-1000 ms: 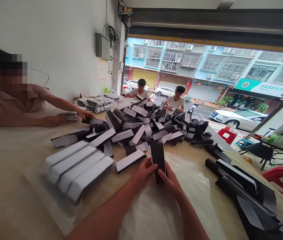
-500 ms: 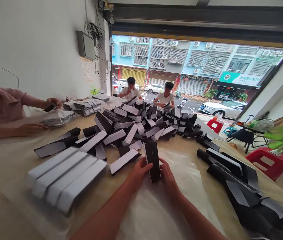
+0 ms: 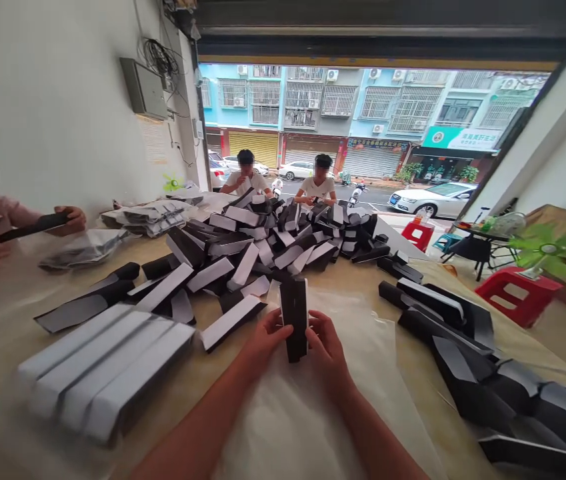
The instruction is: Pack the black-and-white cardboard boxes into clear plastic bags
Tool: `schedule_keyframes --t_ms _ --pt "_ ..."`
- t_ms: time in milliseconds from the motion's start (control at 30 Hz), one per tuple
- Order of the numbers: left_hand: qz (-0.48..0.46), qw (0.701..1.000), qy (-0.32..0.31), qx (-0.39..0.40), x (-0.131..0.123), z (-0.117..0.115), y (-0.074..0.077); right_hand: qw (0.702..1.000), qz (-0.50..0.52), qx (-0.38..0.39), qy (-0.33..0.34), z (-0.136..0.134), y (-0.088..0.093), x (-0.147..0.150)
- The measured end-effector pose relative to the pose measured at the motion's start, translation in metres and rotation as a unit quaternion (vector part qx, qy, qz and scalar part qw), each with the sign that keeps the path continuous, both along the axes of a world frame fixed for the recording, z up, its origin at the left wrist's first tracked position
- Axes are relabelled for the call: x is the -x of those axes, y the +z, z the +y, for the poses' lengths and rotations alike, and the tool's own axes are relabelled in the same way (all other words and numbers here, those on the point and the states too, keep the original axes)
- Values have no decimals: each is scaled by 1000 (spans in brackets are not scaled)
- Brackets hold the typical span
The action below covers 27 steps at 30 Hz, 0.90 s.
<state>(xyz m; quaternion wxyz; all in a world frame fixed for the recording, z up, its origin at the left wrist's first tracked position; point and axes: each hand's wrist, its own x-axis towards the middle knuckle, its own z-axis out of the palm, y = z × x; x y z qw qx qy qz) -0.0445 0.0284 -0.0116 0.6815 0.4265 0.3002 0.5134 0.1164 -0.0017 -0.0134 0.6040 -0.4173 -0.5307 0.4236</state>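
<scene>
A long black box [image 3: 295,313] stands on end in front of me, gripped low down by both hands. My left hand [image 3: 265,341] pinches its left side and my right hand [image 3: 326,350] closes on its right side. The box rests over a sheet of clear plastic bags [image 3: 363,347] spread on the beige table [image 3: 23,320]. Just beyond lies a big heap of black and white boxes [image 3: 263,243].
A stack of white-sided boxes [image 3: 107,370] lies at my near left. Flattened black boxes [image 3: 463,347] lie at the right. A person's hand [image 3: 70,219] at the far left holds a black strip. Two people sit at the table's far end. Red stools [image 3: 513,293] stand at the right.
The view has swung rightward, so everything sits further left. Both hands keep their hold on the upright box. The person at the left has lifted a black strip off the table.
</scene>
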Motion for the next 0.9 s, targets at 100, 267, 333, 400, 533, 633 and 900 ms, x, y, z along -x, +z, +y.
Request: schedule_keyframes --t_ms 100,267,333,400,533,633,900 --pt "-2 1000 27 12 1 4 -5 1000 -18 -10 -17 1 -3 2" --pt "2 1000 22 8 1 4 -6 998 -41 -32 -37 0 -4 3" --pt "3 1000 18 6 2 4 -4 998 -42 -38 -40 0 -4 3" --pt "7 1000 19 7 2 3 -3 997 -41 -42 -43 0 -4 3" --pt "11 1000 26 13 2 2 -4 998 -42 -41 -26 -2 -3 2" --pt "7 1000 27 11 2 3 -6 998 -59 -36 -8 -3 -3 0" --pt "11 1000 23 18 1 0 -5 998 -58 -4 18 -2 -8 -5"
